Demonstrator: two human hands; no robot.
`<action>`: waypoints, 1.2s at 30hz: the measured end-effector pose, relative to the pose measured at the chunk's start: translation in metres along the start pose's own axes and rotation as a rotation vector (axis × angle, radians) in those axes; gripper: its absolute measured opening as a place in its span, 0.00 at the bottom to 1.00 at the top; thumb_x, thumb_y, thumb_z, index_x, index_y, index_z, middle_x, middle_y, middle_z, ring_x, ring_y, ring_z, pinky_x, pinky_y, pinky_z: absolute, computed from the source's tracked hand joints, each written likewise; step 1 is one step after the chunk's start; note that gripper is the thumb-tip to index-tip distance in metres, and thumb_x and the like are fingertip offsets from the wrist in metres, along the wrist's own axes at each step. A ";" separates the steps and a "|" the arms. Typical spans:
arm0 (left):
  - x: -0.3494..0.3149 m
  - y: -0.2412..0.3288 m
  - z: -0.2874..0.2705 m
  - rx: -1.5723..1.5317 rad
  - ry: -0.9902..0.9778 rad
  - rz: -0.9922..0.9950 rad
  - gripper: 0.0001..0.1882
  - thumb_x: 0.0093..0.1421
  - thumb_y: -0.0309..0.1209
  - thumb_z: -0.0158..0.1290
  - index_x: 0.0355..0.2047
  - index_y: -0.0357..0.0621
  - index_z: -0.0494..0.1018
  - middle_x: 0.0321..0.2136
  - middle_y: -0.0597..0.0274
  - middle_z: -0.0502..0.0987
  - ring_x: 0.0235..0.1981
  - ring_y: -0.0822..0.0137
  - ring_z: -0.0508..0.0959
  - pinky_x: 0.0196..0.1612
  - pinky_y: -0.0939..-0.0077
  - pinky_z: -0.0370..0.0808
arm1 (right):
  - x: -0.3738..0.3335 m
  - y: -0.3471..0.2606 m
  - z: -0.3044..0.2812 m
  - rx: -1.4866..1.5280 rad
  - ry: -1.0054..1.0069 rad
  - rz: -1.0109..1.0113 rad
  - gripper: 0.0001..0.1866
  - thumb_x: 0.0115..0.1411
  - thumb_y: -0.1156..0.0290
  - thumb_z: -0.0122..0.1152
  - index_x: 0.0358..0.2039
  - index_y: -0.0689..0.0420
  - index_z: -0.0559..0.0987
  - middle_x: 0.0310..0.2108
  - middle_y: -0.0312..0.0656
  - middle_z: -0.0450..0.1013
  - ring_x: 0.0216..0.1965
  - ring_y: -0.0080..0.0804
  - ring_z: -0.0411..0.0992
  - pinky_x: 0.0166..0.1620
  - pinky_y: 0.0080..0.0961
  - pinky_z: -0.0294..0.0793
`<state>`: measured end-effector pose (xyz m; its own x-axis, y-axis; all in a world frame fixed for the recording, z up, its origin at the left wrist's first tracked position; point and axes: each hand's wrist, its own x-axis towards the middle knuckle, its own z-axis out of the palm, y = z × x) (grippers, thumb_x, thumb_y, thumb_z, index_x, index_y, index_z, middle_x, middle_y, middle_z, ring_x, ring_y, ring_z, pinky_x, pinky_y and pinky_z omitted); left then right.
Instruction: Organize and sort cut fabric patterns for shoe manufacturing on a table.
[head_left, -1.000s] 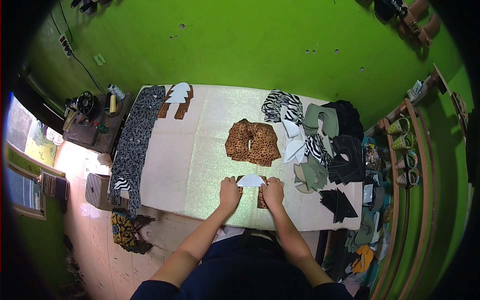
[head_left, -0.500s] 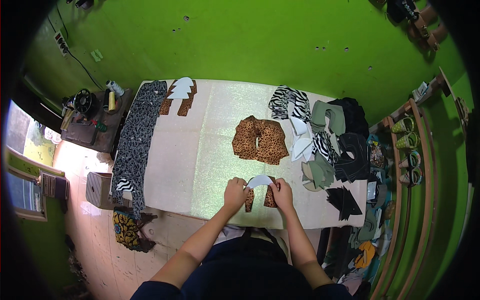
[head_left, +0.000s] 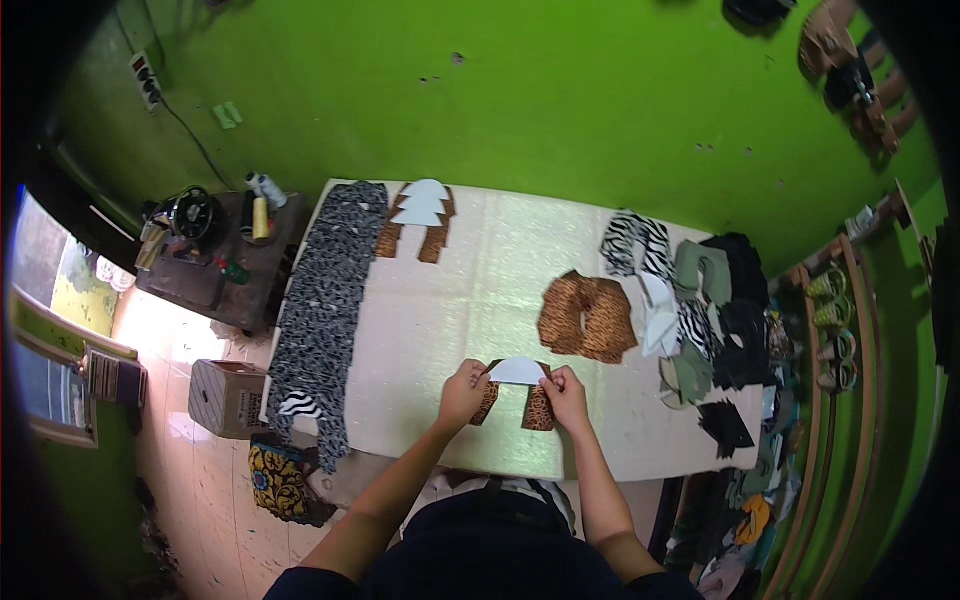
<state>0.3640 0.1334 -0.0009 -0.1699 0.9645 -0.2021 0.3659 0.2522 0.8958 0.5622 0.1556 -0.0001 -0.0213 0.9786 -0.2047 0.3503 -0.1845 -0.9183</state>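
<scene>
Between my hands is a U-shaped leopard-print fabric piece [head_left: 538, 408] with its two legs pointing toward me. A white half-moon piece [head_left: 517, 371] lies over its curved top. My left hand [head_left: 464, 392] pinches the left corner, where the white piece meets the print. The fingers of my right hand [head_left: 566, 398] pinch the right corner in the same way. Both hands are at the near part of the pale table. Beyond my right hand lies a spread of leopard-print pieces [head_left: 607, 318] arranged in a rough ring.
The pale table [head_left: 420, 380] carries a grey-black patterned fabric strip [head_left: 325, 300] and leopard pieces topped with white tiers [head_left: 420, 205] at left. Zebra-print [head_left: 640, 240], green [head_left: 702, 272] and black cut pieces [head_left: 725, 428] crowd the right. A sewing machine [head_left: 190, 225] stands further left, a wooden shoe rack [head_left: 815, 400] right.
The view has turned, so the table and its things appear further right. My hands keep their pinch; the white piece between them now shows a straighter lower edge.
</scene>
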 end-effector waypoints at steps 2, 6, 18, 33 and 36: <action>0.007 -0.014 -0.030 0.000 0.134 0.004 0.12 0.54 0.27 0.52 0.38 0.38 0.67 0.24 0.53 0.75 0.25 0.62 0.76 0.31 0.74 0.73 | 0.008 -0.014 0.038 0.003 -0.021 0.014 0.09 0.52 0.74 0.61 0.29 0.60 0.68 0.18 0.30 0.63 0.22 0.17 0.58 0.27 0.16 0.60; 0.029 -0.039 -0.085 0.055 0.232 -0.018 0.13 0.54 0.27 0.52 0.39 0.39 0.66 0.24 0.50 0.75 0.25 0.58 0.76 0.30 0.69 0.72 | 0.034 -0.028 0.106 0.112 -0.086 -0.014 0.14 0.54 0.75 0.58 0.38 0.59 0.65 0.19 0.31 0.64 0.22 0.17 0.59 0.28 0.16 0.61; 0.161 -0.047 -0.188 0.182 0.300 0.195 0.13 0.54 0.25 0.51 0.40 0.38 0.65 0.24 0.48 0.74 0.26 0.51 0.75 0.29 0.64 0.71 | 0.139 -0.102 0.204 -0.252 -0.081 -0.433 0.07 0.56 0.77 0.47 0.30 0.56 0.75 0.29 0.47 0.72 0.30 0.45 0.71 0.36 0.32 0.69; 0.271 -0.038 -0.197 0.448 0.128 0.182 0.15 0.58 0.27 0.45 0.46 0.39 0.60 0.36 0.42 0.73 0.37 0.46 0.73 0.38 0.58 0.71 | 0.232 -0.124 0.235 -0.567 0.071 -0.402 0.11 0.52 0.77 0.50 0.35 0.53 0.77 0.30 0.45 0.75 0.32 0.42 0.73 0.36 0.36 0.69; 0.278 -0.033 -0.193 0.489 0.136 0.220 0.16 0.57 0.26 0.45 0.46 0.39 0.60 0.37 0.43 0.72 0.38 0.46 0.73 0.39 0.58 0.71 | 0.242 -0.128 0.232 -0.620 0.088 -0.410 0.11 0.52 0.77 0.50 0.35 0.52 0.78 0.31 0.44 0.75 0.32 0.42 0.73 0.37 0.36 0.68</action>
<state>0.1276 0.3785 -0.0105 -0.1467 0.9879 0.0514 0.7826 0.0841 0.6168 0.2953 0.3952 -0.0105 -0.1979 0.9663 0.1644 0.7943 0.2564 -0.5507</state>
